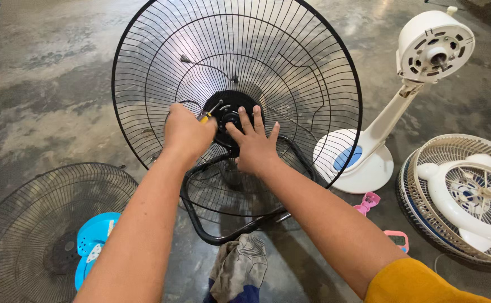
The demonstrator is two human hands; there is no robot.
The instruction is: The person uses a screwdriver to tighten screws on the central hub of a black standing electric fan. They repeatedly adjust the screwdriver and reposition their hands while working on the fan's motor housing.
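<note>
Big black wire fan guard (290, 62) stands upright on the concrete floor (49, 95), centre of view, on a black tube stand (200, 224). Looks light but springy; thin wires would bend if squeezed, so best held at the rim or the stiff black hub (231, 115).

Rel. to guard: 2nd dark guard (26, 224) lies flat lower-left w/ a blue round part (97, 235) just beside it. White fan stand & motor head (425, 50) to the right; white fan w/ grille (470, 196) further right, lower. Crumpled rag (240, 269) below the guard. Pink bits (369, 202) lower-right.

Left hand (186, 132) clenched round a yellow-handled screwdriver (207, 115), tip at hub. Right hand (254, 143) flat, fingers spread, pressing on hub, gripping nothing.
</note>
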